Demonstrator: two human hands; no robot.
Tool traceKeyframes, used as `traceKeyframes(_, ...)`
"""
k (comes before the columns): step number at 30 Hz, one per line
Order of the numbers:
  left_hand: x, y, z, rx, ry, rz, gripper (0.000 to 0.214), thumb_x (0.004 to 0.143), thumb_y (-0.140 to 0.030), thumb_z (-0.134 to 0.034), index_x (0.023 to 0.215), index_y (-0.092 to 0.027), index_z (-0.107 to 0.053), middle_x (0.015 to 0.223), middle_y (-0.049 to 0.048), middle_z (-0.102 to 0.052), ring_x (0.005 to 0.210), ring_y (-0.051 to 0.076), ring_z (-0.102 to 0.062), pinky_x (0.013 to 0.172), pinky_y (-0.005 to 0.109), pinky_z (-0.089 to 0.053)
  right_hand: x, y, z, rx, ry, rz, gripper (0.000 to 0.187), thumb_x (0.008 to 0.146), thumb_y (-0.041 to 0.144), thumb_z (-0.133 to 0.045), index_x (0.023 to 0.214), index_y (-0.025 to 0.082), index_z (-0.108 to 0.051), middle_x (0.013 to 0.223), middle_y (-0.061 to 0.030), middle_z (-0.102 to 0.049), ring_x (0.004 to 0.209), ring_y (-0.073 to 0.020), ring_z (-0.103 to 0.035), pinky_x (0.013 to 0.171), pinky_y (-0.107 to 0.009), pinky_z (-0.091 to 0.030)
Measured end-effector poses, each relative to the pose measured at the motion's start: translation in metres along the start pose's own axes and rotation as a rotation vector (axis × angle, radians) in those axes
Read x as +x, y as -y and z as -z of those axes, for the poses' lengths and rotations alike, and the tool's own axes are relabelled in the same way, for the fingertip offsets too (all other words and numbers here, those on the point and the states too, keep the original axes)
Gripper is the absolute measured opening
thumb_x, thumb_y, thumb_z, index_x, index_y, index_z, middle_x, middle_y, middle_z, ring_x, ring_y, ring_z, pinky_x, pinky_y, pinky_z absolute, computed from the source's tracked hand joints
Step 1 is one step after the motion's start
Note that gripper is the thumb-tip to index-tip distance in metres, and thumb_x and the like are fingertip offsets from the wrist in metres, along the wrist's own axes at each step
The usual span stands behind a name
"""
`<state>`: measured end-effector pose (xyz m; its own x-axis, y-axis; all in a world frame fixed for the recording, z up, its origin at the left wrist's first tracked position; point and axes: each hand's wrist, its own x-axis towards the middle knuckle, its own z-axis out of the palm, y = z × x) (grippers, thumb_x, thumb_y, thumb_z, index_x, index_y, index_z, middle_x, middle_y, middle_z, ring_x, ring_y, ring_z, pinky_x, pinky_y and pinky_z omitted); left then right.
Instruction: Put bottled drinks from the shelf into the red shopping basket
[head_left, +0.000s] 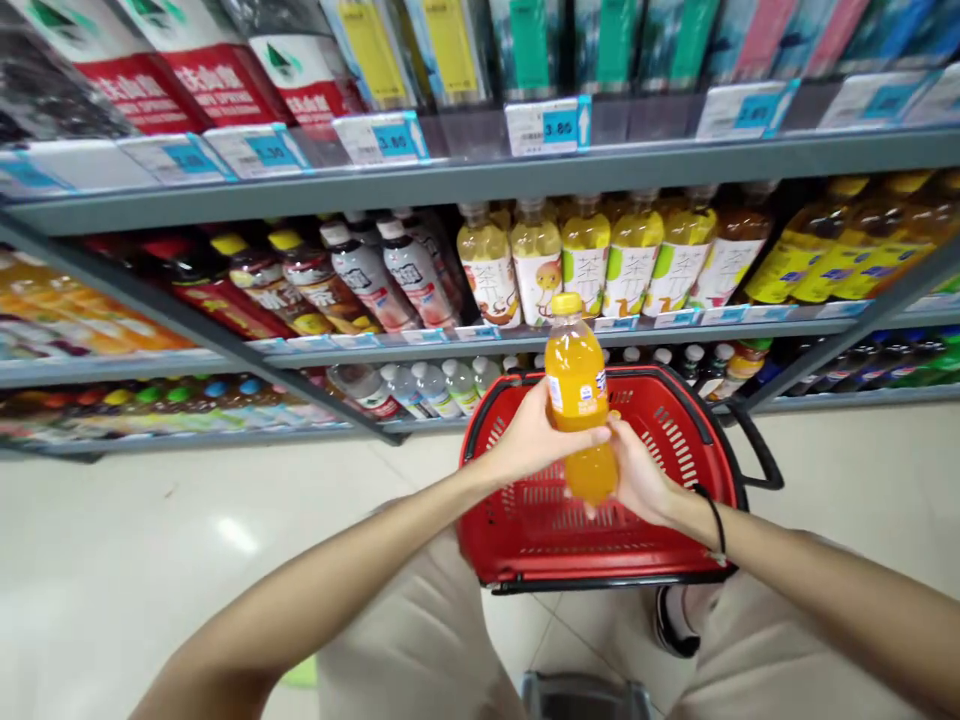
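An orange drink bottle (pixel 581 375) with a yellow cap stands nearly upright between my hands. My left hand (pixel 546 428) wraps round its middle from the left, the thumb lying across the front. From the right, my right hand (pixel 634 470) grips the lower part, with fingertips showing under the base. Below the bottle is a red shopping basket (pixel 517 560) with slotted walls and a black rim. The bottle and my hands hide part of its inside, where a small orange-yellow spot shows just behind the bottle.
Ahead runs a grey shelf (pixel 480 180) with price tags. Tea bottles (pixel 487 265) line the middle level, and clear bottles (pixel 431 385) stand on the bottom one. A black basket handle (pixel 757 450) juts out to the right. A grey object (pixel 585 695) is between my legs.
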<state>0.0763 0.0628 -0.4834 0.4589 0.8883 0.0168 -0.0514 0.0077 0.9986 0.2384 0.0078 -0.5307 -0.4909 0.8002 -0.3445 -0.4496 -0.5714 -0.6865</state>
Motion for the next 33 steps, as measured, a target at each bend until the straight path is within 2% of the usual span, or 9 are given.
traceKeyframes(2, 0.002, 0.001, 0.007, -0.017, -0.031, -0.071, 0.075, 0.062, -0.042, -0.097, 0.12, -0.014, -0.057, 0.118, 0.0131, -0.073, 0.104, 0.025, -0.071, 0.1, 0.047, -0.058, 0.001, -0.001, 0.001, -0.053, -0.064, -0.006, 0.055, 0.104, 0.058, -0.033, 0.124, 0.019, -0.066, 0.081, -0.0095, -0.075, 0.061, -0.0231, -0.071, 0.042, -0.027, -0.052)
traceKeyframes(5, 0.002, 0.004, 0.015, -0.031, 0.009, -0.097, 0.07, 0.073, -0.048, -0.091, 0.124, -0.017, -0.055, 0.12, 0.0126, -0.071, 0.105, 0.025, -0.071, 0.099, 0.046, -0.058, 0.003, -0.002, 0.001, -0.112, -0.12, -0.067, 0.056, 0.106, 0.052, -0.028, 0.122, 0.016, -0.068, 0.075, -0.0099, -0.073, 0.052, -0.0215, -0.067, 0.034, -0.025, -0.046)
traceKeyframes(9, -0.002, 0.012, 0.02, -0.048, 0.119, -0.12, 0.072, 0.078, -0.04, -0.089, 0.134, -0.019, -0.05, 0.131, 0.0145, -0.067, 0.113, 0.025, -0.07, 0.104, 0.045, -0.057, 0.002, -0.005, 0.003, -0.13, -0.12, -0.159, 0.065, 0.107, 0.055, -0.02, 0.114, 0.013, -0.07, 0.071, -0.0117, -0.072, 0.05, -0.021, -0.066, 0.031, -0.024, -0.044)
traceKeyframes(12, -0.003, 0.017, 0.02, -0.028, 0.135, -0.145, 0.071, 0.081, -0.039, -0.088, 0.137, -0.019, -0.048, 0.136, 0.0159, -0.065, 0.119, 0.026, -0.069, 0.107, 0.046, -0.055, 0.001, -0.008, 0.006, -0.123, -0.092, -0.186, 0.066, 0.106, 0.059, -0.023, 0.111, 0.014, -0.071, 0.071, -0.0118, -0.071, 0.05, -0.0211, -0.066, 0.033, -0.025, -0.045)
traceKeyframes(15, -0.002, 0.018, 0.021, 0.032, 0.091, -0.152, 0.073, 0.08, -0.042, -0.088, 0.137, -0.019, -0.05, 0.135, 0.0157, -0.066, 0.12, 0.027, -0.068, 0.107, 0.049, -0.055, 0.003, -0.009, 0.008, -0.143, -0.105, -0.182, 0.06, 0.105, 0.06, -0.03, 0.114, 0.016, -0.07, 0.072, -0.0108, -0.072, 0.05, -0.0216, -0.066, 0.034, -0.026, -0.047)
traceKeyframes(20, 0.001, 0.017, 0.025, 0.075, -0.05, -0.154, 0.072, 0.078, -0.049, -0.088, 0.132, -0.018, -0.052, 0.13, 0.0151, -0.067, 0.114, 0.028, -0.069, 0.104, 0.051, -0.056, 0.006, 0.001, -0.001, -0.17, -0.211, -0.04, 0.043, 0.104, 0.046, -0.04, 0.121, 0.017, -0.066, 0.073, -0.0083, -0.073, 0.049, -0.0207, -0.065, 0.034, -0.025, -0.046)
traceKeyframes(24, 0.001, 0.01, 0.024, 0.082, -0.107, -0.191, 0.079, 0.071, -0.046, -0.093, 0.131, -0.018, -0.049, 0.125, 0.0126, -0.067, 0.11, 0.026, -0.069, 0.101, 0.048, -0.057, 0.001, 0.006, -0.007, -0.178, -0.238, -0.083, 0.047, 0.104, 0.047, -0.037, 0.12, 0.014, -0.066, 0.071, -0.0092, -0.072, 0.047, -0.0204, -0.064, 0.029, -0.022, -0.038)
traceKeyframes(29, -0.007, 0.004, 0.016, 0.234, -0.013, -0.255, 0.08, 0.072, -0.049, -0.091, 0.133, -0.021, -0.048, 0.121, 0.01, -0.067, 0.107, 0.027, -0.07, 0.096, 0.047, -0.06, -0.004, -0.005, 0.003, -0.206, -0.14, -0.148, 0.061, 0.104, 0.062, -0.032, 0.112, 0.015, -0.071, 0.067, -0.0098, -0.07, 0.046, -0.0189, -0.061, 0.031, -0.022, -0.039)
traceKeyframes(33, -0.01, 0.004, 0.015, 0.396, 0.004, -0.344, 0.081, 0.073, -0.046, -0.091, 0.136, -0.019, -0.048, 0.128, 0.0126, -0.066, 0.117, 0.032, -0.066, 0.104, 0.05, -0.056, 0.0, -0.01, 0.01, -0.282, -0.089, -0.106, 0.068, 0.096, 0.078, -0.044, 0.111, 0.018, -0.072, 0.07, -0.009, -0.071, 0.052, -0.0198, -0.064, 0.035, -0.024, -0.041)
